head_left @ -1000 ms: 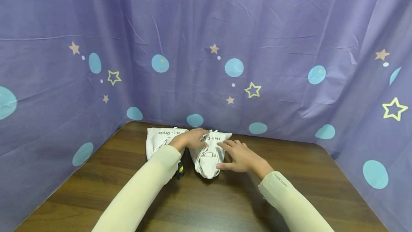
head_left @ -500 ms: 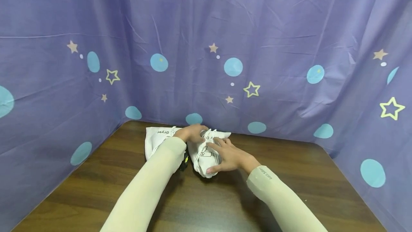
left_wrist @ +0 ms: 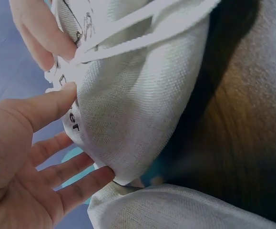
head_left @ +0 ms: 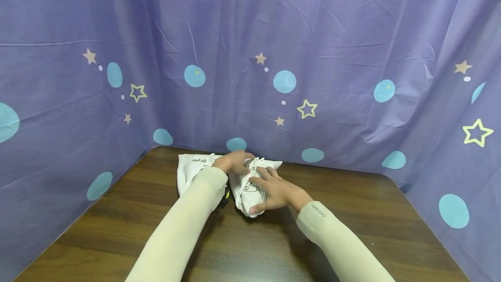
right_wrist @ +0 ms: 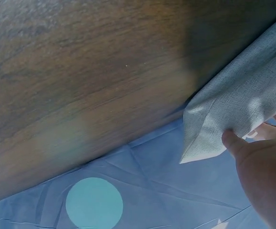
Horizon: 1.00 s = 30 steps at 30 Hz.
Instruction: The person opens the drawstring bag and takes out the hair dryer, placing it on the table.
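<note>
Two white drawstring bags printed "Hair Dryer" lie at the back of the wooden table. My hands are at the right-hand bag point(head_left: 245, 201); the other bag point(head_left: 187, 173) is partly covered by my left arm. My left hand point(head_left: 234, 162) is at the upper left of the right-hand bag. In the left wrist view its thumb point(left_wrist: 64, 98) touches the printed cloth, and its loosely straight fingers reach the bag's edge. My right hand point(head_left: 277, 193) lies spread over the right side, thumb near the closer end. One right fingertip meets the white cord point(left_wrist: 138, 47).
A purple curtain point(head_left: 336, 47) with stars and dots hangs behind and beside the table point(head_left: 242, 251). A small black item with a yellow mark point(head_left: 225, 198) sits by my left wrist. Both forearms wear pale sleeves point(head_left: 184, 223).
My right hand has moved left, from beside the right-hand bag to over it. My left arm has shifted slightly right. The bags have stayed in nearly the same place.
</note>
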### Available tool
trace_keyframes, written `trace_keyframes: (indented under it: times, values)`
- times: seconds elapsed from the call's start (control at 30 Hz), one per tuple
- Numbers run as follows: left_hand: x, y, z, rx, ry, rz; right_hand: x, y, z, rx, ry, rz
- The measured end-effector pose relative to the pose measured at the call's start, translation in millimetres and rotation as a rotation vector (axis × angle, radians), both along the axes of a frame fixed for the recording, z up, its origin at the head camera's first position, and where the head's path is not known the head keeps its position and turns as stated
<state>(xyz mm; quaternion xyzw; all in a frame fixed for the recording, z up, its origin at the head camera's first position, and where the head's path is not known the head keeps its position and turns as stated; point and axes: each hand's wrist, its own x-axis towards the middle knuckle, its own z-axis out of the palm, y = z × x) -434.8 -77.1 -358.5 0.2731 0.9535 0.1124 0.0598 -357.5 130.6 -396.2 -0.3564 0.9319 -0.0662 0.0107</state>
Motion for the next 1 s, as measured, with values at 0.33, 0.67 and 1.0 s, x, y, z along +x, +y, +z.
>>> trace_keyframes:
  times: [0.33, 0.67, 1.0]
  values:
    - [5.5, 5.7, 1.6, -0.048, 0.037, -0.028, 4.4, 4, -1.6, 0.007, -0.007, -0.003]
    - [8.6, 10.8, 1.0, -0.062, 0.069, -0.060, 16.7, 10, -2.9, 0.028, 0.000, -0.001]
    - [21.8, 14.4, -2.2, -0.074, 0.077, -0.085, 34.7, 24, -2.0, 0.035, 0.026, 0.043]
